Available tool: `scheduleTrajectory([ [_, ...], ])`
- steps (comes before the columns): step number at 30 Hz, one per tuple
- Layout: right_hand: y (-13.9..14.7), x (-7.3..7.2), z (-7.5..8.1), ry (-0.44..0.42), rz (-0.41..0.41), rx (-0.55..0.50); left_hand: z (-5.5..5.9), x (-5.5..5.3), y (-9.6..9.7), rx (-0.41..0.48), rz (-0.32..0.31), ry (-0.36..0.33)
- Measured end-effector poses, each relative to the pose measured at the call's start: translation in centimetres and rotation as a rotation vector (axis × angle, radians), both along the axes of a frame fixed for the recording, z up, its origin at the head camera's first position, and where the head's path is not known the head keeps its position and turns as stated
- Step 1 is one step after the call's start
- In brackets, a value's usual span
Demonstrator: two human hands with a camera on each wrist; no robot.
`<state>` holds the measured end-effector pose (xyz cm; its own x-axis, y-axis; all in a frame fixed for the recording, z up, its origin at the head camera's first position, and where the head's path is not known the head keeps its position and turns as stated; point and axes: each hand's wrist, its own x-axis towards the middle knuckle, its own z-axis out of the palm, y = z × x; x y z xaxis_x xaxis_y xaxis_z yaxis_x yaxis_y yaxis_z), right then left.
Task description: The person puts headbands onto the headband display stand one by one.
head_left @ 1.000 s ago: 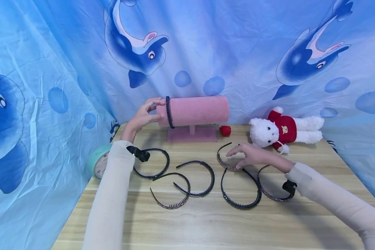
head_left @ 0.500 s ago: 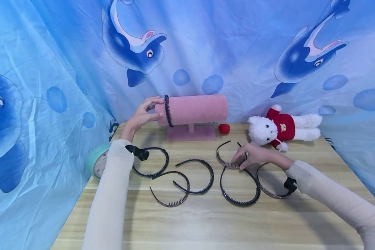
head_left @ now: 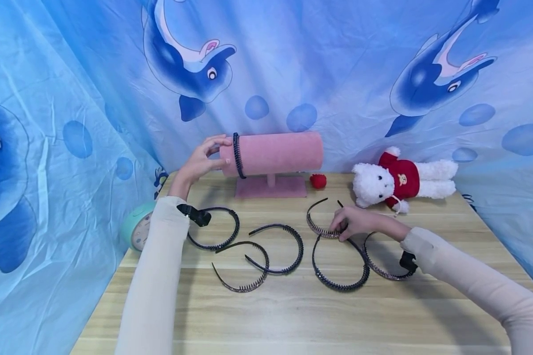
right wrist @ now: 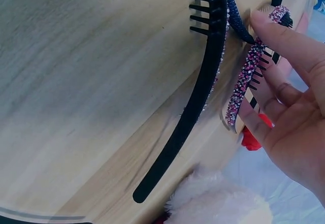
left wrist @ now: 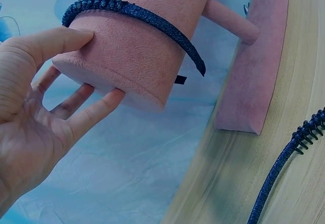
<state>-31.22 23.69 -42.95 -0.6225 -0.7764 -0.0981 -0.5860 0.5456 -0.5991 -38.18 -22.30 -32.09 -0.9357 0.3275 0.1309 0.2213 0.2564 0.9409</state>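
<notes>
My left hand [head_left: 213, 153] [left wrist: 99, 66] rests on the left end of a pink velvet roll stand [head_left: 277, 153] [left wrist: 132, 51], thumb on top and straight fingers against the end face. One dark beaded headband [head_left: 237, 155] [left wrist: 147, 17] sits round the roll near that end. My right hand [head_left: 339, 227] [right wrist: 269, 66] pinches a sparkly toothed headband [head_left: 313, 224] [right wrist: 244, 82] that lies on the wooden table [head_left: 293, 320], just right of the middle. A black toothed headband [head_left: 342, 286] [right wrist: 203, 92] lies against it.
Several more headbands lie on the table, among them a dark one [head_left: 217, 244] [left wrist: 284, 168] by my left forearm and another [head_left: 288, 266] at the middle. A white teddy bear [head_left: 399, 182] and a small red object [head_left: 318, 181] lie at the back right. A teal clock [head_left: 137, 229] stands at the left edge.
My right hand's fingers went from flat above the sparkly headband to curled down and pinching it. The left hand stayed at the end of the pink roll.
</notes>
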Motion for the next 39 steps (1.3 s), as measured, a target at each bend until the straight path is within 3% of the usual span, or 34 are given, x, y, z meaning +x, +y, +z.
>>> scheduleTrajectory([
  [6, -0.1, -0.2, 0.7, -0.033, -0.012, 0.001, 0.1, 0.0, 0.0, -0.002, -0.005, 0.007],
  [16, -0.3, -1.0, 4.3, -0.074, -0.001, -0.029, 0.0, 0.3, 0.0, -0.015, -0.004, 0.014],
  [23, 0.3, -1.5, 6.5, -0.119, -0.14, -0.072, -1.6, -1.4, -0.3, 0.017, 0.017, 0.013],
  [28, 0.9, -2.0, 7.1, -0.119, -0.209, -0.107, -2.0, -1.7, -0.4, 0.019, 0.019, 0.011],
  [35, 1.3, -2.6, 7.5, -0.161, -0.311, -0.152, -0.7, -0.6, 0.0, 0.015, 0.007, 0.001],
  [39, 1.3, -2.8, 7.4, -0.188, -0.325, -0.195, -0.3, -0.2, 0.0, 0.007, 0.0, 0.007],
])
